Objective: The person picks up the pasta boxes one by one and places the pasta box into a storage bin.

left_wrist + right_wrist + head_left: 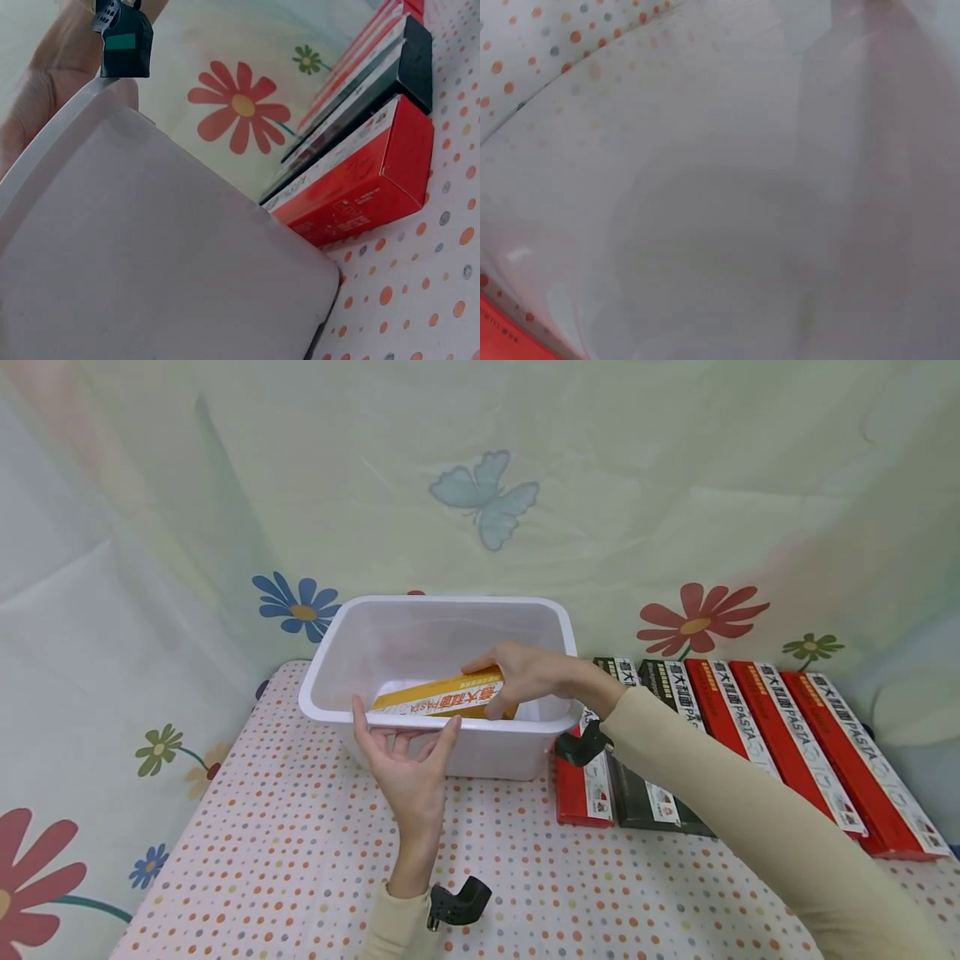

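Note:
A white plastic bin [442, 747] stands on the table. Inside it lies a yellow pasta box [435, 700] with a white label, tilted, its lower part hidden by the front rim. My right hand [528, 675] reaches over the bin's right side and grips the box's right end between thumb and fingers. At the front rim, my left hand [408, 772] holds the bin, fingers curled at the rim's edge and fingertips just over it. In the left wrist view the bin wall [165, 247] fills much of the picture. The right wrist view shows mostly translucent bin wall [705, 225]; both hands' grips are hidden there.
Right of the bin, several pasta boxes lie side by side: red boxes [862, 760] and black boxes [637, 793]. The nearest red box [360, 187] lies close against the bin. A dotted cloth [285, 843] covers the table, and a flowered curtain [600, 510] hangs behind.

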`<state>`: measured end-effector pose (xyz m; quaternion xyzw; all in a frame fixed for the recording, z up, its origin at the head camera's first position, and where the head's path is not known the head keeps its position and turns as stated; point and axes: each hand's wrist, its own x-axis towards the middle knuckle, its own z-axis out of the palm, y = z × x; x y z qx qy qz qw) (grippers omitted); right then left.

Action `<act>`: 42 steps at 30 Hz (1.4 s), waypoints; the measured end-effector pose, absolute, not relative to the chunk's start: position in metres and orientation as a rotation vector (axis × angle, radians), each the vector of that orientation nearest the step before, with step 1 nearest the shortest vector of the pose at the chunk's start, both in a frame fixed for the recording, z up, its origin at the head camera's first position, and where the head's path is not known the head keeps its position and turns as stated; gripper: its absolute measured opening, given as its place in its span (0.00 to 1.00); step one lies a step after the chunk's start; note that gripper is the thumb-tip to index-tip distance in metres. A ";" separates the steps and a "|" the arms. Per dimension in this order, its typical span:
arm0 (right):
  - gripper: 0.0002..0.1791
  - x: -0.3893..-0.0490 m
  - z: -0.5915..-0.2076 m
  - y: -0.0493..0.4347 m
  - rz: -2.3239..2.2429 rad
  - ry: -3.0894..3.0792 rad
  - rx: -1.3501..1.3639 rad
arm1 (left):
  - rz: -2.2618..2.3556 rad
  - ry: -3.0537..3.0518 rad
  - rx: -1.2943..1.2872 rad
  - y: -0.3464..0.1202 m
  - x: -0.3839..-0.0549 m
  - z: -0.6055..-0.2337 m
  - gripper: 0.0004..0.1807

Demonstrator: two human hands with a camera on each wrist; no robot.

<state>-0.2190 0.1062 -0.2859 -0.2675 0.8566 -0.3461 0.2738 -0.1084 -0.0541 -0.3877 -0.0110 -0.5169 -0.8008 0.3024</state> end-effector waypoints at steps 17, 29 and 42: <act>0.43 -0.218 -0.288 0.107 -0.876 2.345 -0.648 | -2.117 -1.407 -0.018 -0.053 -0.106 -0.388 0.66; 0.42 -0.221 -0.297 0.116 -0.876 2.337 -0.733 | -2.113 -1.395 -0.016 -0.053 -0.106 -0.386 0.66; 0.45 -0.229 -0.306 0.120 -0.830 2.338 -0.815 | -2.114 -1.386 -0.047 -0.054 -0.108 -0.389 0.67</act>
